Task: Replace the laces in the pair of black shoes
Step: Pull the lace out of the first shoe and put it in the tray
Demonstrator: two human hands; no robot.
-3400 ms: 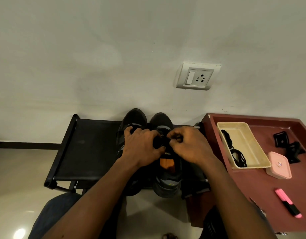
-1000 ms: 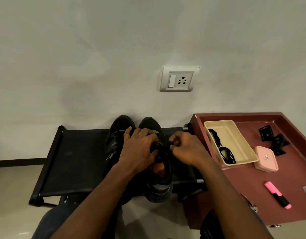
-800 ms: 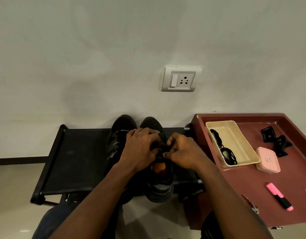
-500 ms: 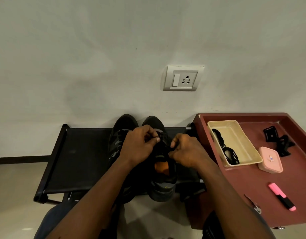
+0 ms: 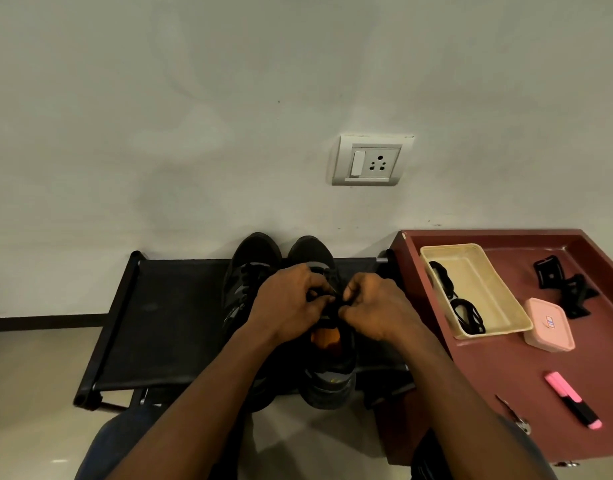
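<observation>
Home entryway: shoe rack [image 5: 166, 323], wall socket [image 5: 371, 160]

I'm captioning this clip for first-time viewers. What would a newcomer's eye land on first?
The left hand and right hand meet at centre, pinching a black lace over a black shoe on the black bench. To the right, a cream tray and pink highlighter stand out on the maroon table.

A plain off-white wall [image 5: 159, 98] fills the upper view, evenly lit, with a white switch-and-socket plate [image 5: 372, 161] right of centre. A dark skirting [image 5: 45, 322] runs along its foot at the left. Below lies a glossy beige floor [image 5: 31, 393]. A low black fabric rack [image 5: 166, 323] stands against the wall, a maroon rimmed worktop [image 5: 488, 393] just beside it at the right.
</observation>
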